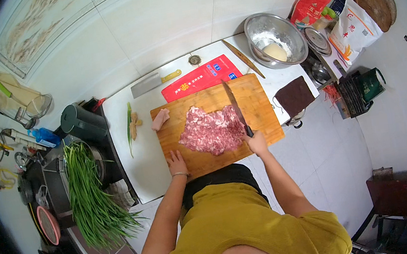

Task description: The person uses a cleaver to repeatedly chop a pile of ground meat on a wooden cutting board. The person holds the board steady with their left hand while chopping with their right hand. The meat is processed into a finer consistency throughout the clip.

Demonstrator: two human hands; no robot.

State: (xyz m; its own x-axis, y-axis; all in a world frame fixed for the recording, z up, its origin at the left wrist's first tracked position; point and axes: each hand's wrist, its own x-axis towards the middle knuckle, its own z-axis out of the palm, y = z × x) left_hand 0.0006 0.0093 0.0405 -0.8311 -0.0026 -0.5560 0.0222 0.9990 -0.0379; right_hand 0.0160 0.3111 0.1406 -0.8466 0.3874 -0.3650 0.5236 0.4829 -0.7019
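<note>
Chopped raw meat [209,130] is spread in a flat mass over the middle of a wooden cutting board [258,100]. My right hand [256,144] is closed round the dark handle of a long knife [234,102], whose blade points away from me along the meat's right edge. Near the board's front left corner, my left hand [177,163] lies flat with fingers spread, holding nothing. A pale pink piece of meat [161,119] sits at the board's left side. Left of the board, ginger [134,125] and a green onion [130,128] lie on the white counter [144,176].
Behind the board are a cleaver [151,85], a red packet [200,78] and a narrow wooden stick [243,58]. A metal bowl [266,25] holds a lump of dough [275,52]. Long green chives [91,200] overhang the sink at left. A brown cloth [294,96] lies at the counter's right edge.
</note>
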